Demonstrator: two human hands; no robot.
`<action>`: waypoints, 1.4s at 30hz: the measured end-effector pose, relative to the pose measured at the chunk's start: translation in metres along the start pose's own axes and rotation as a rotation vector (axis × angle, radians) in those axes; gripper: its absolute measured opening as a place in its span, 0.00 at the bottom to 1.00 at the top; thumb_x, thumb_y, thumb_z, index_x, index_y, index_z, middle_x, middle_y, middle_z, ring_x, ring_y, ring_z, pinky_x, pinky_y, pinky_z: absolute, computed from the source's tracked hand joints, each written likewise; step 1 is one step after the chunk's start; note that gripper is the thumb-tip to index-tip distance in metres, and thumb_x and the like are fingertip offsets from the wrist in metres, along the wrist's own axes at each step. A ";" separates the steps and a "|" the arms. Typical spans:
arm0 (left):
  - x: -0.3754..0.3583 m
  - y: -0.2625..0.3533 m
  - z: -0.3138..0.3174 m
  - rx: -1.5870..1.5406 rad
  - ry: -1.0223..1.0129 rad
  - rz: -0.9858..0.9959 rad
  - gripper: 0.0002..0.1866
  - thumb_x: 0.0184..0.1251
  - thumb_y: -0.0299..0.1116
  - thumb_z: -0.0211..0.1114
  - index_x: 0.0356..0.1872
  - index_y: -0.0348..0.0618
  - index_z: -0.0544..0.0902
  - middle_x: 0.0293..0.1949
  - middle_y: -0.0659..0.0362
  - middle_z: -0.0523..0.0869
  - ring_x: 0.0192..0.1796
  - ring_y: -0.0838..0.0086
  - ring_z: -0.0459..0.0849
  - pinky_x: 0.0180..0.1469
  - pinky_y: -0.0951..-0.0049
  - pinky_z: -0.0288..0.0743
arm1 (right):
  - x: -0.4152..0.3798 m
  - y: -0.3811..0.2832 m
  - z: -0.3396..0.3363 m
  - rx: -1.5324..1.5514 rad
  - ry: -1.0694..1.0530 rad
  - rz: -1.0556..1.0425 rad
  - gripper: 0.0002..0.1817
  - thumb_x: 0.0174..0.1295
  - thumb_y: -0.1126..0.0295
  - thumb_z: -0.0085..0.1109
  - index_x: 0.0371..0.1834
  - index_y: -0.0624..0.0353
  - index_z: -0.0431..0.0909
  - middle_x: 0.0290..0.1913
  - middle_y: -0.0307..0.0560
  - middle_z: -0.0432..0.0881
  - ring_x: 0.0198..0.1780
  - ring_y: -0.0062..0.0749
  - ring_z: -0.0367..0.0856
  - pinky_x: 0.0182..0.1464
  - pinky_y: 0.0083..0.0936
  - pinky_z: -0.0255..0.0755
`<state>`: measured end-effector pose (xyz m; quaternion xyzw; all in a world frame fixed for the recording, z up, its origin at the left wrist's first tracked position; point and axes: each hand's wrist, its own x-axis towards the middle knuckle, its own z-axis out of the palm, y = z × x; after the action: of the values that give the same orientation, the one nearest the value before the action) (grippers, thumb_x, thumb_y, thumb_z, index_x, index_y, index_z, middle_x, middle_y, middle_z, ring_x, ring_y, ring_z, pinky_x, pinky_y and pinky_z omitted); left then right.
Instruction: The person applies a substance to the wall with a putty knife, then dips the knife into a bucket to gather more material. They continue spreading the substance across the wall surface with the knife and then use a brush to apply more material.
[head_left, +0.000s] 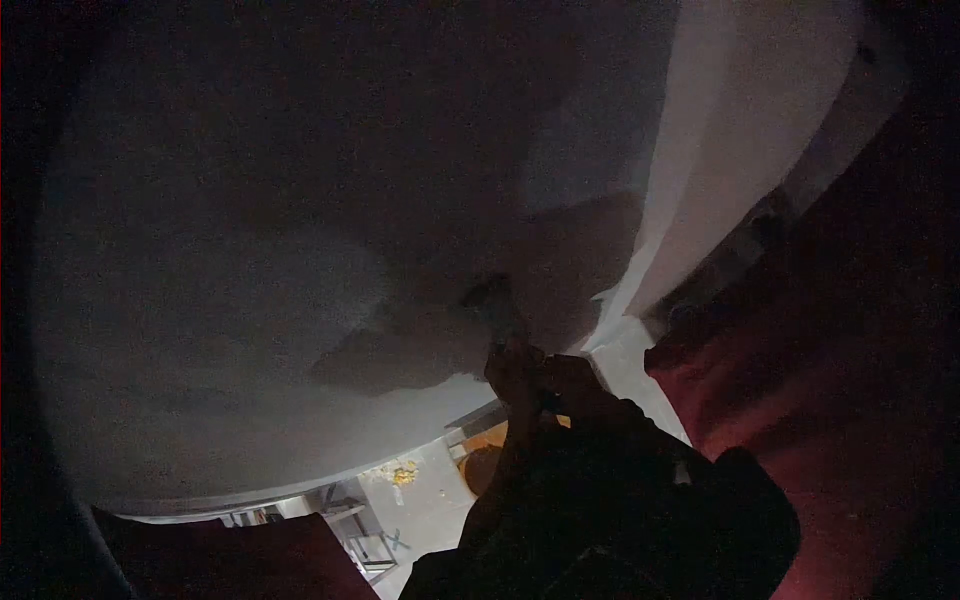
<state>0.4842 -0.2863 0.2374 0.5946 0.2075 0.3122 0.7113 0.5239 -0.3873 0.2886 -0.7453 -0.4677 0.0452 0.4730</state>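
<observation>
The picture is very dark. Near the centre, my left hand is raised and closed round the lower end of a dim, narrow object that points upward. What this object is cannot be made out. Close against it on the right, my right hand is bent inward with its fingers closed, and whatever they hold is lost in shadow. Both forearms are black silhouettes. A broad grey surface fills the view behind and above the hands, with dark shadows across it.
Red cloth hangs at the right, and more dark red cloth shows at the lower left. Below are a pale floor with yellow bits, an orange-brown object and a white-framed rack. A pale strip rises at upper right.
</observation>
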 end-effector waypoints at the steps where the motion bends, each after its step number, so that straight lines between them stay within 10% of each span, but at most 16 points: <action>1: 0.002 -0.024 -0.003 0.168 -0.012 0.028 0.12 0.65 0.37 0.58 0.28 0.39 0.76 0.24 0.59 0.78 0.28 0.75 0.76 0.29 0.71 0.70 | -0.002 0.003 -0.002 0.004 -0.009 0.016 0.24 0.56 0.51 0.57 0.51 0.55 0.78 0.46 0.53 0.79 0.45 0.45 0.79 0.43 0.39 0.74; 9: -0.004 -0.076 -0.019 0.852 -0.152 0.316 0.07 0.59 0.33 0.61 0.28 0.41 0.75 0.23 0.59 0.75 0.26 0.73 0.73 0.28 0.70 0.68 | -0.017 0.007 -0.004 0.015 -0.066 0.110 0.25 0.57 0.49 0.55 0.51 0.55 0.77 0.47 0.54 0.79 0.46 0.46 0.79 0.45 0.40 0.73; 18: -0.023 -0.033 0.014 0.402 -0.012 0.143 0.11 0.64 0.37 0.58 0.29 0.40 0.73 0.24 0.62 0.70 0.29 0.74 0.71 0.31 0.67 0.65 | -0.017 0.011 -0.017 0.029 -0.021 0.115 0.27 0.59 0.46 0.52 0.52 0.56 0.77 0.48 0.56 0.79 0.47 0.47 0.78 0.48 0.40 0.72; 21: -0.012 0.019 0.037 -0.025 0.092 -0.219 0.13 0.67 0.39 0.56 0.30 0.40 0.72 0.25 0.62 0.69 0.31 0.74 0.70 0.33 0.67 0.65 | -0.007 0.012 -0.023 0.036 0.006 0.114 0.28 0.59 0.45 0.51 0.52 0.56 0.76 0.48 0.56 0.78 0.47 0.48 0.78 0.48 0.40 0.71; 27: 0.004 0.106 0.063 0.044 0.052 -0.227 0.17 0.68 0.45 0.54 0.32 0.40 0.72 0.30 0.58 0.69 0.36 0.75 0.67 0.39 0.69 0.63 | 0.020 0.009 -0.040 0.073 -0.043 0.184 0.29 0.60 0.44 0.49 0.52 0.57 0.76 0.49 0.57 0.78 0.48 0.48 0.78 0.50 0.41 0.71; 31: 0.010 0.135 0.071 0.409 0.138 0.204 0.17 0.67 0.46 0.56 0.31 0.40 0.73 0.29 0.59 0.70 0.34 0.76 0.67 0.37 0.70 0.62 | 0.046 -0.008 -0.056 0.051 -0.200 0.249 0.29 0.61 0.45 0.49 0.52 0.60 0.75 0.49 0.57 0.78 0.48 0.49 0.77 0.51 0.41 0.70; 36: 0.024 0.130 0.066 0.045 0.128 0.136 0.16 0.68 0.42 0.57 0.27 0.41 0.73 0.23 0.63 0.74 0.27 0.80 0.67 0.31 0.75 0.64 | 0.052 -0.029 -0.079 -0.135 -0.215 0.258 0.26 0.62 0.49 0.50 0.52 0.60 0.74 0.49 0.54 0.78 0.47 0.46 0.78 0.50 0.40 0.71; 42: 0.015 0.068 0.050 0.385 -0.003 -0.024 0.21 0.71 0.47 0.51 0.38 0.34 0.73 0.36 0.52 0.76 0.36 0.69 0.75 0.39 0.67 0.70 | 0.023 0.003 -0.054 -0.007 -0.074 0.246 0.25 0.62 0.51 0.51 0.52 0.60 0.74 0.48 0.53 0.78 0.46 0.44 0.78 0.49 0.40 0.71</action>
<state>0.5150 -0.3049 0.3154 0.7178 0.2694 0.2571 0.5884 0.5664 -0.4067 0.3250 -0.7963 -0.3903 0.1286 0.4438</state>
